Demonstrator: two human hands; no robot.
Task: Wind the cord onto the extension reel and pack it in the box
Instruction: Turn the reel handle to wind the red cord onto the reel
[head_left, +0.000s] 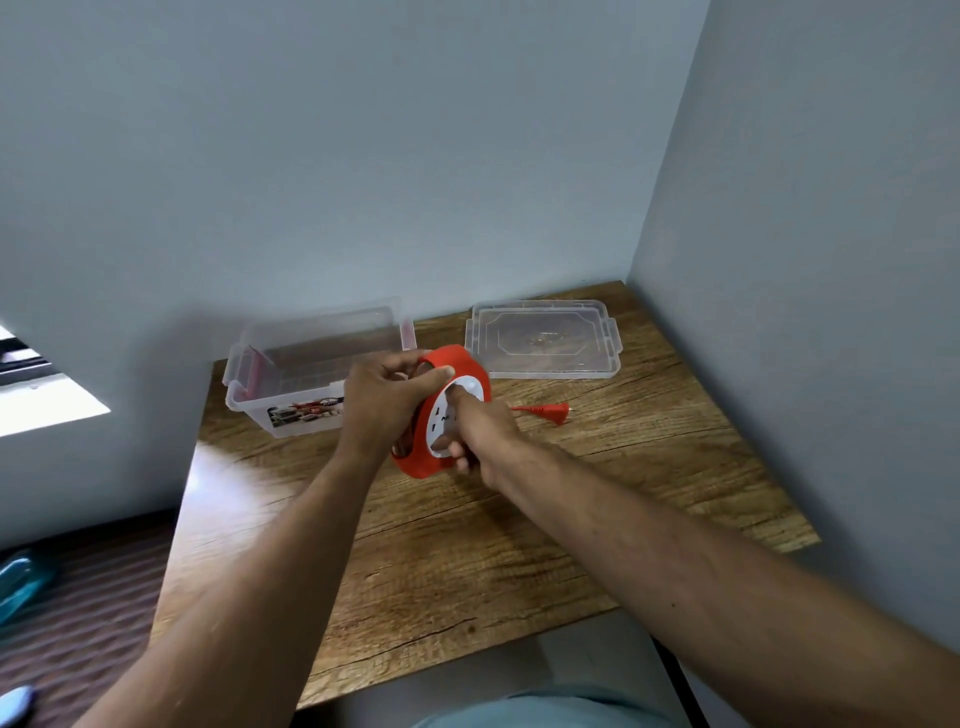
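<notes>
— Reel (453, 364) first: where is it?

— Red, with a white socket face; it's held up on edge over the wooden table (519, 545), just in front of the clear box (291, 384); both hands are on it.

— What's the left hand (382, 402) doing?

— Its fingers are curled over the top rim of the red casing; the thumb lies across the upper edge by the white face; that hand grips the reel.

— And the right hand (480, 434)?

— It's against the white face; one finger points up along the disc; the others are bent around the lower edge near the red rim; whether they grip the casing or only press on the disc, I cannot tell.

— Can you see the cord?

— A short red stretch lies on the table to the right of the reel; the red plug (553, 410) sits at its end, flat on the wood; dark coils show in the gap of the casing under the left hand, though blurred.

— And the box?

— Open, at the back left of the table against the wall; its clear lid (543, 338) lies flat to the right of it, apart from the box, in the corner.
</notes>
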